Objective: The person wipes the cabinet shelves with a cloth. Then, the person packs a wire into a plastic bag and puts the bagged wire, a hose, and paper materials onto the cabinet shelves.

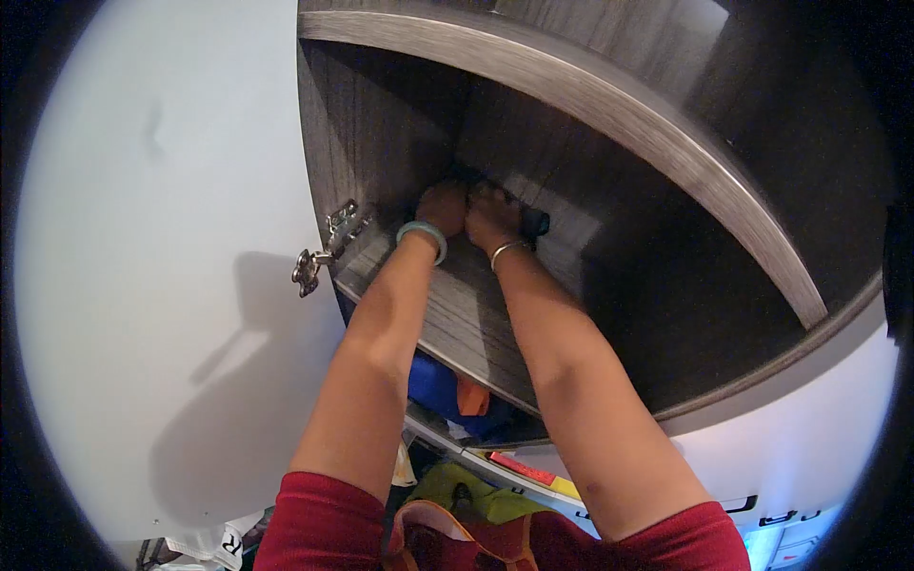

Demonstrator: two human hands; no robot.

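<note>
Both my hands reach deep into a wood-grain cabinet compartment and sit side by side near its back corner. My left hand (443, 207), with a pale bangle (424, 235) at the wrist, is closed, its fingers turned away in shadow. Touching or almost touching it, my right hand (493, 215) has its fingers curled down over a dark item (536, 223) on the shelf board (471, 297). Part of that item sticks out to the right of the hand; its kind is too dark to make out. A thin metal bracelet (509, 249) circles the right wrist.
A white door (171, 190) stands open at the left on a metal hinge (319, 257). A curved shelf edge (609, 100) spans above the hands. Below the board are blue fabric (433, 383) and an orange item (472, 396). White drawer fronts (762, 457) lie at the lower right.
</note>
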